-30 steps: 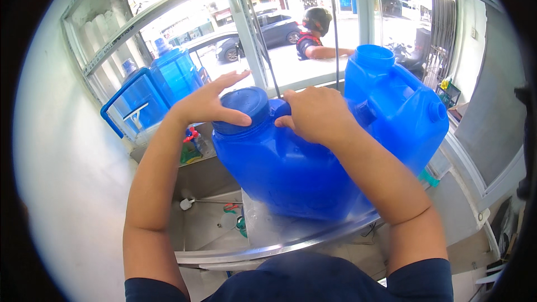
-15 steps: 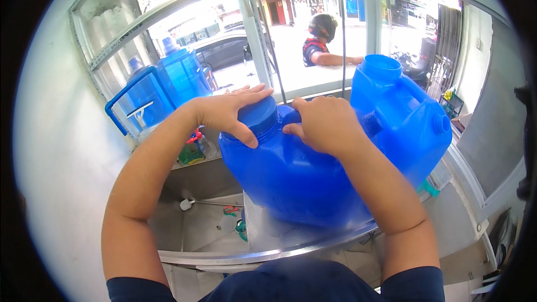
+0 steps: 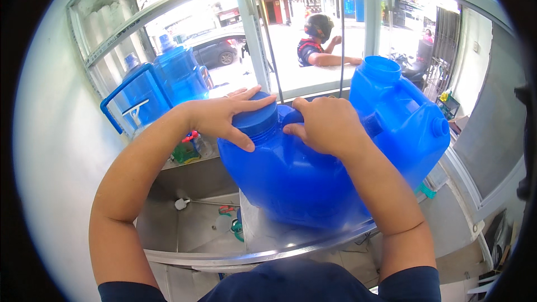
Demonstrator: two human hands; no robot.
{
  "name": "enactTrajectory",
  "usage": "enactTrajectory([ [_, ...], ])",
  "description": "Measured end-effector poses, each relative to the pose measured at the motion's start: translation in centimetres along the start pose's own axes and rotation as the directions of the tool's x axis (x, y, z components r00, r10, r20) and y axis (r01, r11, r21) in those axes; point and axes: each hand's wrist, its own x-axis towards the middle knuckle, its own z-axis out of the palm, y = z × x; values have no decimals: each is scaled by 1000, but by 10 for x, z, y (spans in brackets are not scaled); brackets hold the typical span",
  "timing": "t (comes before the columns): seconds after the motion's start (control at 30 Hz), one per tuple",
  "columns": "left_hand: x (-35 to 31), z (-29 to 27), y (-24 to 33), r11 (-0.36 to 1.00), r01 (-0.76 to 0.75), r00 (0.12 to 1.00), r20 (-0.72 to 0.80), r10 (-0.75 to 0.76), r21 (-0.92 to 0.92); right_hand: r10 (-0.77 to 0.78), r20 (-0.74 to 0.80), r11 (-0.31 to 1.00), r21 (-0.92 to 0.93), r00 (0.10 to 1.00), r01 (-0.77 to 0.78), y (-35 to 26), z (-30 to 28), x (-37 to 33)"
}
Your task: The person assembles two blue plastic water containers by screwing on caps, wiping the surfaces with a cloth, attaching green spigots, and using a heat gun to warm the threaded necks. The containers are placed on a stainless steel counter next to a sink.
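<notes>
A large blue plastic jug (image 3: pixel 279 179) stands upright on the metal counter in front of me. My left hand (image 3: pixel 226 116) lies over its wide blue screw cap (image 3: pixel 260 122), thumb on the near side and fingers spread across the top. To the right of the cap, my right hand (image 3: pixel 330 126) is wrapped round the jug's handle (image 3: pixel 292 116), which is mostly hidden under the fingers. Close behind on the right is a second blue jug (image 3: pixel 408 117), its wide mouth uncapped.
A steel sink (image 3: pixel 193 235) at left holds a few small items. Clear blue water containers (image 3: pixel 179 75) stand by the window on the left. A green-and-red bottle (image 3: pixel 187 150) sits at the sink's back edge. Outside the window is a person in a helmet (image 3: pixel 319 39).
My left hand has shifted slightly on the cap, and its elbow has swung outward to the left. My right hand keeps its hold. Outside, the helmeted person has raised a hand.
</notes>
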Motion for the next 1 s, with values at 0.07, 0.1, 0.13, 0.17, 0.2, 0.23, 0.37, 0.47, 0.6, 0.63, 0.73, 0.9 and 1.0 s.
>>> enactTrajectory([
  [0.07, -3, -1, -3, 992, -26, 1000, -10, 25, -125, 0, -28, 1000, 10, 1000, 0, -1, 1, -3],
  [0.1, -3, -1, 1, 994, -8, 999, -39, 4, -105, -7, -37, 1000, 9, 999, 7, -1, 1, -4],
  [0.13, -3, -1, 5, 995, 62, 997, -39, -65, -81, -7, -37, 1000, 8, 999, 7, -1, 1, -4],
  [0.17, 6, 4, 15, 982, 168, 982, -75, -175, -90, -6, -33, 1000, 10, 999, 6, -1, 1, -5],
  [0.2, 18, 12, 26, 941, 325, 939, -84, -333, -95, -5, -31, 1000, 18, 999, 6, -1, 1, -5],
  [0.23, 23, 17, 34, 874, 474, 870, -95, -483, -105, -9, -30, 1000, 23, 1000, 10, 0, 1, -4],
  [0.37, 23, 22, 30, 963, 268, 950, -169, -262, 10, -7, -29, 1000, 18, 1000, 8, 2, 2, -2],
  [0.47, 15, 17, 13, 998, 61, 990, -125, -57, 25, -21, -42, 1000, 11, 999, 22, 3, 3, -2],
  [0.6, 9, 14, 14, 998, 54, 994, -93, -56, -20, -19, -38, 999, 27, 999, 20, 2, 4, -5],
  [0.63, 7, 13, 17, 998, 44, 993, -111, -47, -33, -17, -42, 999, 27, 999, 18, 1, 4, -5],
  [0.73, 6, 16, 31, 984, 180, 968, -176, -177, 3, -18, -44, 1000, 24, 999, 19, 1, 2, -5],
  [0.9, 9, 21, 31, 979, 193, 960, -194, -201, -59, -14, -33, 999, 51, 999, 16, 3, 0, -5],
  [1.0, 7, 25, 23, 989, 133, 970, -196, -142, -61, -27, -44, 998, 52, 999, 30, 3, 1, -6],
])
